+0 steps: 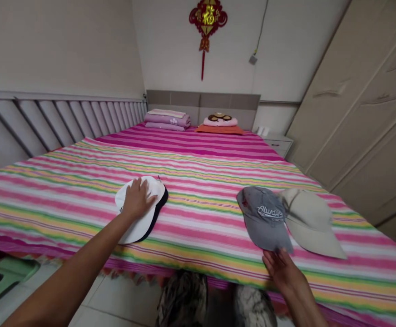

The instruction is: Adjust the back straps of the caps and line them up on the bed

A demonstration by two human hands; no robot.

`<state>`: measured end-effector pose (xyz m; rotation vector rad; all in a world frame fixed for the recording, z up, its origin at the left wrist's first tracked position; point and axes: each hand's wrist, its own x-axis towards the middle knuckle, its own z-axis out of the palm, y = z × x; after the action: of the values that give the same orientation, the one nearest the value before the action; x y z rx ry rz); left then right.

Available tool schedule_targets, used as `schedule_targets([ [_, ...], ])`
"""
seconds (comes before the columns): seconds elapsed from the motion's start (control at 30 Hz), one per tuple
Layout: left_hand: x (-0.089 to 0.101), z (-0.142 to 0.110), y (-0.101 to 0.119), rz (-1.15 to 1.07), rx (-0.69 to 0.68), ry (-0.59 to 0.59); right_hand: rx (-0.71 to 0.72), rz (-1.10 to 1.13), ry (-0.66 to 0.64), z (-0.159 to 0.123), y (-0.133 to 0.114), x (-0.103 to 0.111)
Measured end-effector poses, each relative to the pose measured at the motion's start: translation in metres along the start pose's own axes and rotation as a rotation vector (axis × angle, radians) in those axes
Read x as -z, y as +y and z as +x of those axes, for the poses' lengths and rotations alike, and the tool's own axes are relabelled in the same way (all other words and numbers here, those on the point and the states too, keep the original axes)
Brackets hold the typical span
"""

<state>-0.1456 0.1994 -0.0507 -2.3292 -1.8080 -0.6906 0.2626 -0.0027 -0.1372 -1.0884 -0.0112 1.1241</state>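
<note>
Knees in patterned trousers point(182, 299) show closest to us, above a tiled floor point(119, 295), with a green stool point(14, 270) off to our left. At the bed's near edge, our right hand point(284, 270) meets the front of the grey cap point(261, 206), its fingers touching the brim; we cannot tell whether they pinch it or only rest against it. That cap lies just beyond the hand, crown away from us, pale lettering across its front, and its right side touches the beige cap point(309, 213), whose brim points toward our near right. Well apart from these, our left hand point(137, 200) lies over the crown of the white cap point(138, 231), fingers spread and thumb out, unclenched. A dark edge point(164, 198) shows from beneath that cap along its right side. All of these caps lie on the multicoloured striped cover point(198, 227). Farther off, we see a magenta striped sheet point(184, 144), then folded purple bedding point(167, 120) on the left and a pink bundle point(220, 122) on an orange cloth point(220, 130) to the right, both before the headboard point(228, 102). Highest on the far wall hangs a red ornament point(207, 18) with a tassel.
</note>
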Motion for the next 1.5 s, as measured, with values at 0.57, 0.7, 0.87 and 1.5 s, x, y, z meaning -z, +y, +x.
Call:
schedule_targets([
  [0.57,-0.02,-0.039,0.165,-2.171,0.474,-0.893,-0.091,-0.319,-0.583,-0.091,0.048,0.002],
  [0.7,-0.002,-0.057,0.178,-2.122,0.426,-0.794,-0.031,-0.511,-0.58,-0.084,0.046,0.022],
  [0.87,0.036,-0.085,0.195,-1.891,0.209,-0.641,0.239,-0.68,-0.41,-0.08,0.0,0.01],
  [1.5,0.051,-0.122,0.198,-1.649,-0.005,-0.375,0.155,-0.414,-0.782,-0.145,-0.024,-0.062],
])
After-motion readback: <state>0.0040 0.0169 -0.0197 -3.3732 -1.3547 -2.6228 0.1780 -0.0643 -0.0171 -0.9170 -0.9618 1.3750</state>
